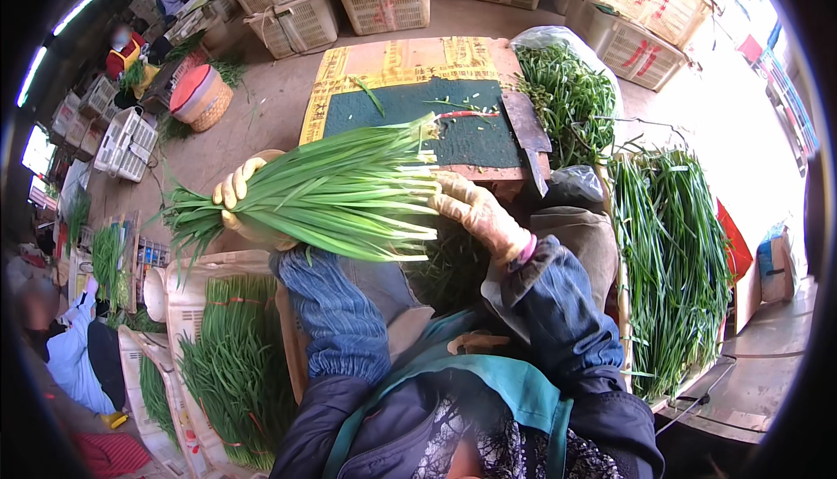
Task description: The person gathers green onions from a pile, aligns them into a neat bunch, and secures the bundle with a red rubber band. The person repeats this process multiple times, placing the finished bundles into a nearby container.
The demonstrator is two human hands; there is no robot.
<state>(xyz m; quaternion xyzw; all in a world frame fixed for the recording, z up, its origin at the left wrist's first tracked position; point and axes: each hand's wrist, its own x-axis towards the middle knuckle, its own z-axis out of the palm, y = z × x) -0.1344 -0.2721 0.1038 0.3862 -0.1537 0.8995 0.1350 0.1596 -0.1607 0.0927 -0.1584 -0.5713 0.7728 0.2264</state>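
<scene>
My left hand (245, 201), in a pale glove, grips a large bunch of garlic chives (346, 185) near the leaf tips. The bunch lies crosswise in the air before my lap, with its pale stem ends to the right. At those ends is my gloved right hand (480, 214), its fingertips against the stems; whether it pinches any is hidden. Beyond the bunch stands a low work table (399, 54) with a dark green mat (412, 100). A cleaver (526, 123) rests along the table's right edge. Near the stem ends, a red strip (465, 113) lies among trimmings on the mat.
On the left, a plastic crate (229, 263) holds tied chive bundles (232, 342). Loose chives (673, 270) fill a container on my right, beside a plastic bag of greens (569, 87). Stacked crates (386, 8) stand beyond the table. Other people sit at the left, one in a yellow apron (140, 64).
</scene>
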